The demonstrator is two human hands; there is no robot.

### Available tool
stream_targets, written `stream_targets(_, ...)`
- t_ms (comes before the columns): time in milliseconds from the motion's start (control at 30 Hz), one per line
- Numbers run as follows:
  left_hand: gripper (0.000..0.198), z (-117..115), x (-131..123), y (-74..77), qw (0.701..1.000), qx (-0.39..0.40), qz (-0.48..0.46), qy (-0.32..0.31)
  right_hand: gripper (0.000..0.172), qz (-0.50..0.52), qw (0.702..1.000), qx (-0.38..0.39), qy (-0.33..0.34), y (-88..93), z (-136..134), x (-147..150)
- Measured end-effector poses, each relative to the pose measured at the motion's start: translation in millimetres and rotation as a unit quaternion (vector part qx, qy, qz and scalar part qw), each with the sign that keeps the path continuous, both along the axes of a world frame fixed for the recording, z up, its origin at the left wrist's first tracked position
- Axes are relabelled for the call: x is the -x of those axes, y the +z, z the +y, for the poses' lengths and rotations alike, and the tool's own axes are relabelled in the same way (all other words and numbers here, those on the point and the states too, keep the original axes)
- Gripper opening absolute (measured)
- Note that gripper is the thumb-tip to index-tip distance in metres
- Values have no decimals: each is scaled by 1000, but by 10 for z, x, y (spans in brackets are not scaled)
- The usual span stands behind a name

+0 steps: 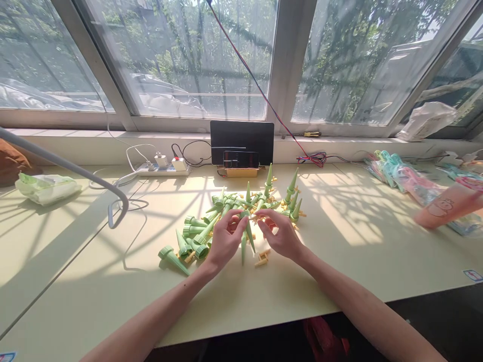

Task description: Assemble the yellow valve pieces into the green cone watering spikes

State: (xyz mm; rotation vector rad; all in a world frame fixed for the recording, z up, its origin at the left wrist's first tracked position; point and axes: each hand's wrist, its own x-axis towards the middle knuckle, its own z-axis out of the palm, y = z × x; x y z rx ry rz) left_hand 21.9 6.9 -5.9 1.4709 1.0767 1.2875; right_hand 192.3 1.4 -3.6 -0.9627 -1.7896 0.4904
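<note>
Over the near side of a pile, my left hand (pixel 225 237) pinches a green plastic watering spike (pixel 249 235), its tip pointing down toward me. My right hand (pixel 282 238) has its thumb and fingers closed on a small yellow valve piece (pixel 252 218) at the spike's wide end. How far the piece sits in the spike is hidden by my fingers. Loose green spikes (pixel 196 230) lie to the left and behind. Several upright spikes (pixel 291 185) with yellow pieces in them stand behind my right hand. A few loose yellow pieces (pixel 261 258) rest in front, between my wrists.
A tablet (pixel 241 131) and a phone (pixel 241 159) lean near the window. A power strip (pixel 162 170) with cables stands left of them. A grey curved tube (pixel 75 158) crosses the left side. On the right are a pink cup (pixel 447 203) and bagged items (pixel 400 171).
</note>
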Motion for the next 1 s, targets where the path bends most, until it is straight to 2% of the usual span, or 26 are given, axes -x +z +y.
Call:
stream_targets(500, 26, -9, 9, -1, 1000, -11, 12, -5, 14, 1, 1000, -4, 9, -31, 30, -5)
stream_targets(1000, 25, -12, 17, 19, 999, -29, 24, 0, 14, 15, 999, 34, 19, -70, 44, -1)
